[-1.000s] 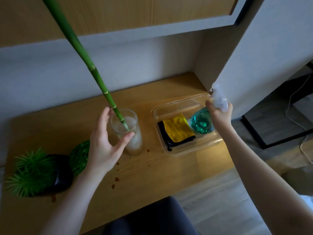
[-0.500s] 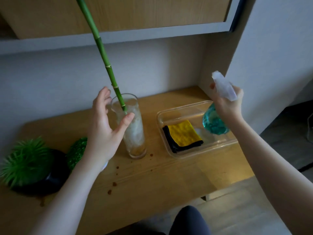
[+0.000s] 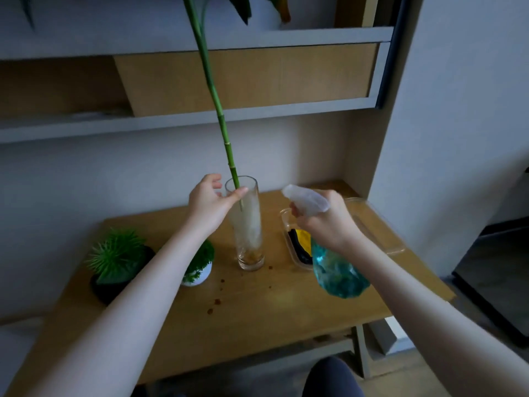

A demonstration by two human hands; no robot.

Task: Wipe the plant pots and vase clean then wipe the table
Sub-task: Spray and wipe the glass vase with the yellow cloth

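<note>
A tall cloudy glass vase (image 3: pixel 249 233) stands mid-table with brown residue at its bottom and a long green bamboo stalk (image 3: pixel 213 93) rising out of it. My left hand (image 3: pixel 209 204) grips the vase's rim, thumb on the front of the glass. My right hand (image 3: pixel 329 224) holds a teal spray bottle (image 3: pixel 337 273) just right of the vase, its white nozzle pointing at the glass. A spiky green plant in a black pot (image 3: pixel 106 290) and a small plant in a white pot (image 3: pixel 200 276) sit at the left. Brown spots (image 3: pixel 213 306) mark the wooden table (image 3: pixel 272 325).
A clear plastic tray (image 3: pixel 372 224) at the right of the table holds a yellow and black cloth (image 3: pixel 305 239), partly hidden by my right hand. Shelves run along the wall above. A wall panel borders the table's right side.
My left hand has closed on the vase's rim. My right hand brought the spray bottle left, from over the tray to beside the vase. The camera tilted up.
</note>
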